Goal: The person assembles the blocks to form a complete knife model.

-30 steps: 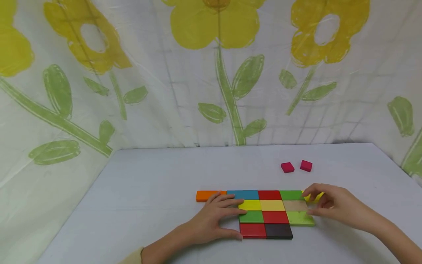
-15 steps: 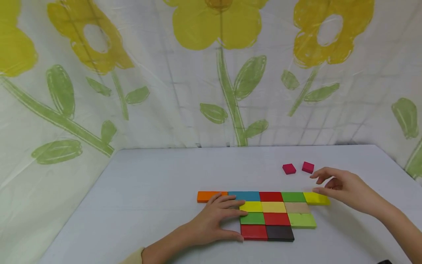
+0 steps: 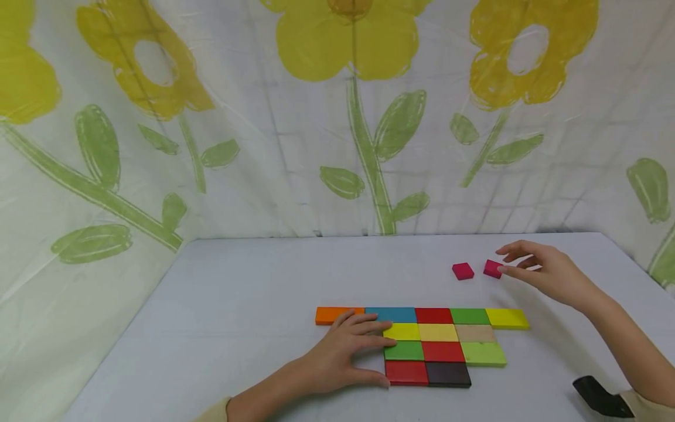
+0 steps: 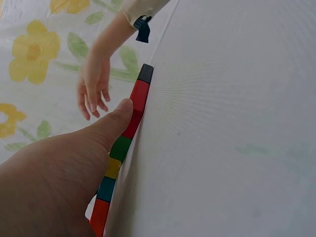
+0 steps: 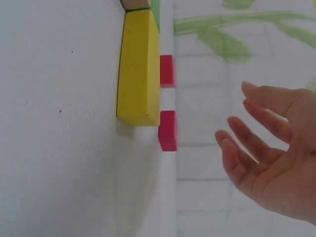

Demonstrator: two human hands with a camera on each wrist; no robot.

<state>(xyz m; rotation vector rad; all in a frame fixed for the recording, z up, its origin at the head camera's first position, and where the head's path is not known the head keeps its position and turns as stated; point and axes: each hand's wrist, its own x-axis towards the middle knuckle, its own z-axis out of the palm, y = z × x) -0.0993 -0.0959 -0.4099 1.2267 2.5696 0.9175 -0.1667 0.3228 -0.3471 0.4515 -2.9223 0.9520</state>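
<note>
Flat coloured wooden blocks lie edge to edge in several rows on the table. The back row runs from an orange block (image 3: 326, 316) through a blue block (image 3: 391, 315) to a yellow block (image 3: 507, 319). My left hand (image 3: 337, 358) rests at the left side of the rows, its fingers spread over the orange and blue blocks' front edges and its thumb beside the front red block (image 3: 406, 373). Behind the rows lie two small pink blocks, a left pink block (image 3: 463, 271) and a right pink block (image 3: 492, 269). My right hand (image 3: 551, 274) hovers at the right pink block with loosely bent fingers, holding nothing.
The white table (image 3: 237, 293) meets a hanging cloth (image 3: 253, 146) with printed yellow flowers behind and at the sides. A black strap (image 3: 601, 397) sticks out from the right sleeve, low over the table.
My right hand has left the yellow block at the right end of the back row and moved back toward the right pink block. The left hand has stayed in place.
</note>
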